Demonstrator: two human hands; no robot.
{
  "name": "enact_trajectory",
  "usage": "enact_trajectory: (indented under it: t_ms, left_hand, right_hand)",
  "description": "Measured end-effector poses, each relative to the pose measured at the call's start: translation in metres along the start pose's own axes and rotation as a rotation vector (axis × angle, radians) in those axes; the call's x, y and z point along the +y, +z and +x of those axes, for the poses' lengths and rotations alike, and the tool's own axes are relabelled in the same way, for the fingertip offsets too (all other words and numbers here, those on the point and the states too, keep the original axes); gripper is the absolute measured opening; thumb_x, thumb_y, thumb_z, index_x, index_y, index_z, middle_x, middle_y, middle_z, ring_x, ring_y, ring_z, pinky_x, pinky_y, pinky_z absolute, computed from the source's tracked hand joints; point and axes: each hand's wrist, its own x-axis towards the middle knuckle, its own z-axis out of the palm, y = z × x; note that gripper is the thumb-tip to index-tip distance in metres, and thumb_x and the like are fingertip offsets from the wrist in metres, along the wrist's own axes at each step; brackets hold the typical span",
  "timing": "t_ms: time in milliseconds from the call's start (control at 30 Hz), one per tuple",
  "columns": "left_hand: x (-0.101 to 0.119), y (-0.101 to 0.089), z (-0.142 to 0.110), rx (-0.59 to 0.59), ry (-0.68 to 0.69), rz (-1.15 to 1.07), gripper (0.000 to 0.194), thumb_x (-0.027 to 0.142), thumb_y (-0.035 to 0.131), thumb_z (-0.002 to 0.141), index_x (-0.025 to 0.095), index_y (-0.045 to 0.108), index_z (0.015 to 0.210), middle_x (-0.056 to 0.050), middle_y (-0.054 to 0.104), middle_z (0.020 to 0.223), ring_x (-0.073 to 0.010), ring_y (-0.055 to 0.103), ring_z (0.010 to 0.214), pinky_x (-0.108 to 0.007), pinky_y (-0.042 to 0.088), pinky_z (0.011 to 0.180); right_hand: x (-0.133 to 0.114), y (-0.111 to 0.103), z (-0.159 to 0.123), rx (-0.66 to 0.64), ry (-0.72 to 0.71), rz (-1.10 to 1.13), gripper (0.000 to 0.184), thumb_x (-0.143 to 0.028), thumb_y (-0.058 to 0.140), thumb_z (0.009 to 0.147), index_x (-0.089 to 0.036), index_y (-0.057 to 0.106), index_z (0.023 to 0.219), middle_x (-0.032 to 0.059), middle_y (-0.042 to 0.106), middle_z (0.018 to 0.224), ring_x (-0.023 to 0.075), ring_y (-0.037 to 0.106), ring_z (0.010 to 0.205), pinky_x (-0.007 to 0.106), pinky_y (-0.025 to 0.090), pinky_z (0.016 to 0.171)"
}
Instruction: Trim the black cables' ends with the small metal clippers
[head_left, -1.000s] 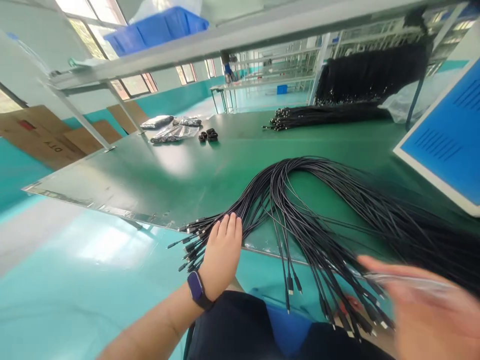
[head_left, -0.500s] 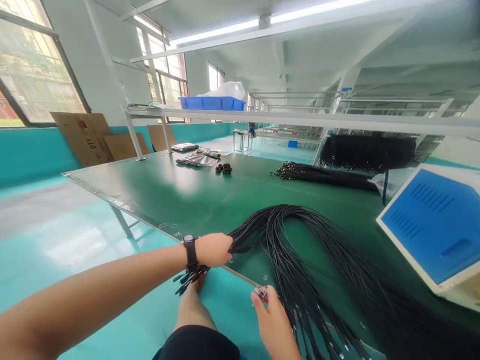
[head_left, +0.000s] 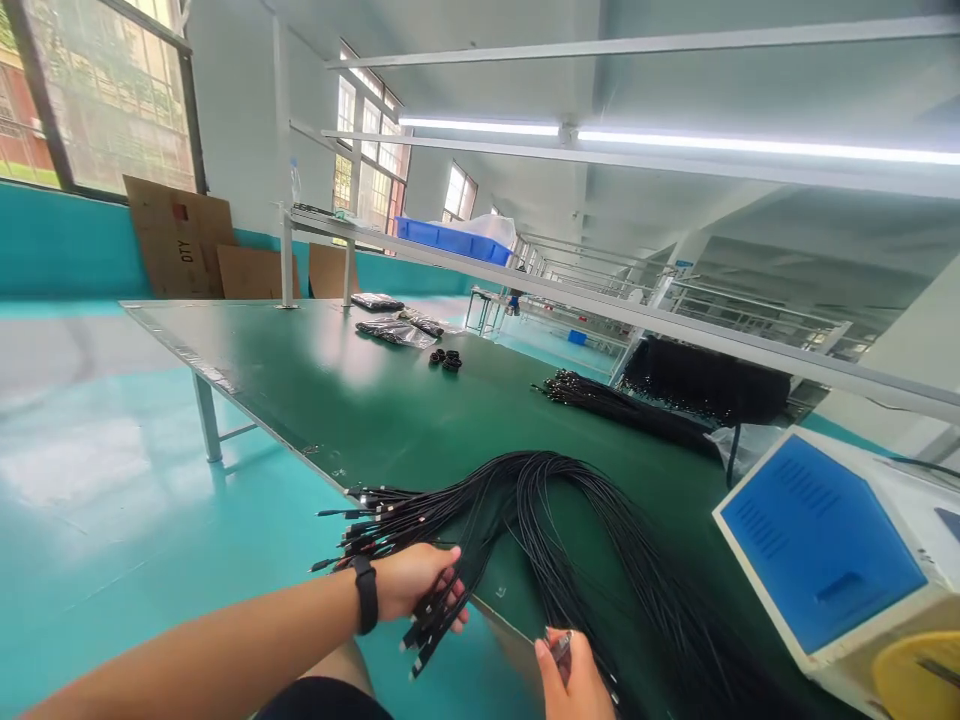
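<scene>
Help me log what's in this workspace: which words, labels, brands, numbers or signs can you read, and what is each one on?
"DTY", sideways on the tall cardboard sheet.
Blue tag in the background: too small to read.
Marks on the green table: too unclear to read.

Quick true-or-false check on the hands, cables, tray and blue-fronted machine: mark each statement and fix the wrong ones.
1. The left hand has its fingers around some black cables. True.
2. The right hand is empty. False: it pinches a small metallic item.
3. The blue tray sits on the raised shelf. True.
4. The blue-fronted machine is left of both hands. False: it is to their right.
</scene>
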Motion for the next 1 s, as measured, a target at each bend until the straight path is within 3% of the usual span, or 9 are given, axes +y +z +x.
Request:
enact_trajectory:
  t_ms: [233,367,467,600,700,767,867,933,1000]
  left_hand:
    - [-0.029,0.022,0.014,-0.150,0.099,-0.161,0.048,0.056,0.043,0.094,0.013,0.064,0.088,-0.003,0.069,0.067,-0.0133,0.062,0.053,-0.027,0.047,0.053]
    - [-0.046,0.031,0.015,-0.140,0.180,-0.279,0.039,0.049,0.048,0.095,0.013,0.063,0.096,-0.004,0.071,0.083,-0.0150,0.067,0.070,-0.031,0.052,0.065]
    - [-0.063,0.032,0.010,-0.078,0.214,-0.341,0.037,0.048,0.051,0.093,0.014,0.059,0.104,-0.006,0.070,0.089,-0.0151,0.068,0.071,-0.029,0.052,0.063]
    - [-0.078,0.028,-0.001,-0.026,0.229,-0.332,0.047,0.051,0.071,0.077,0.016,0.053,0.103,-0.005,0.070,0.089,-0.0142,0.068,0.062,-0.022,0.045,0.049]
    - [-0.078,0.025,-0.011,-0.093,0.200,-0.308,0.057,0.038,0.084,0.062,0.019,0.051,0.104,-0.003,0.069,0.083,-0.0150,0.066,0.051,-0.022,0.044,0.042]
    - [-0.072,0.023,-0.018,-0.166,0.170,-0.318,0.054,0.038,0.081,0.064,0.018,0.050,0.104,-0.005,0.071,0.079,-0.0175,0.067,0.051,-0.023,0.046,0.042]
    - [-0.063,0.020,-0.023,-0.240,0.150,-0.384,0.049,0.051,0.067,0.075,0.016,0.050,0.104,-0.013,0.074,0.082,-0.0230,0.073,0.068,-0.028,0.053,0.053]
    - [-0.061,0.019,-0.021,-0.225,0.145,-0.425,0.052,0.061,0.055,0.080,0.016,0.049,0.104,-0.014,0.074,0.084,-0.0238,0.073,0.073,-0.030,0.054,0.058]
    - [-0.064,0.019,-0.018,-0.174,0.132,-0.426,0.052,0.065,0.053,0.081,0.017,0.049,0.102,-0.013,0.073,0.084,-0.0219,0.072,0.069,-0.029,0.053,0.056]
  right_hand:
    - [-0.031,0.010,-0.009,-0.038,0.004,0.092,0.015,-0.038,0.056,0.077,-0.024,0.062,0.080,0.0115,0.074,0.090,0.0337,0.066,0.095,0.039,0.049,0.083]
    - [-0.044,0.010,-0.014,-0.095,0.070,0.252,0.032,-0.048,0.060,0.077,-0.019,0.065,0.091,0.0091,0.074,0.093,0.0284,0.069,0.090,0.033,0.052,0.079]
    - [-0.043,0.007,-0.021,-0.099,0.132,0.375,0.041,-0.053,0.067,0.073,-0.016,0.066,0.092,0.0067,0.072,0.087,0.0254,0.068,0.084,0.030,0.052,0.075]
    - [-0.038,0.005,-0.032,-0.112,0.230,0.532,0.049,-0.052,0.075,0.067,-0.014,0.067,0.096,0.0031,0.069,0.075,0.0184,0.060,0.063,0.028,0.048,0.057]
    - [-0.039,0.004,-0.034,-0.121,0.281,0.651,0.049,-0.048,0.081,0.064,-0.014,0.068,0.097,0.0046,0.070,0.082,0.0169,0.061,0.065,0.028,0.050,0.060]
    - [-0.043,0.005,-0.033,-0.137,0.299,0.730,0.045,-0.045,0.083,0.064,-0.017,0.069,0.096,0.0047,0.071,0.086,0.0177,0.063,0.071,0.029,0.053,0.066]
    - [-0.049,0.009,-0.032,-0.201,0.316,0.834,0.038,-0.042,0.086,0.062,-0.018,0.072,0.089,0.0048,0.070,0.085,0.0193,0.064,0.074,0.032,0.055,0.071]
    - [-0.049,0.014,-0.033,-0.233,0.335,0.886,0.036,-0.040,0.089,0.059,-0.019,0.074,0.084,0.0052,0.071,0.087,0.0191,0.065,0.077,0.030,0.056,0.072]
    - [-0.048,0.018,-0.034,-0.246,0.363,0.927,0.034,-0.038,0.090,0.058,-0.021,0.076,0.084,0.0049,0.071,0.091,0.0171,0.064,0.079,0.027,0.055,0.072]
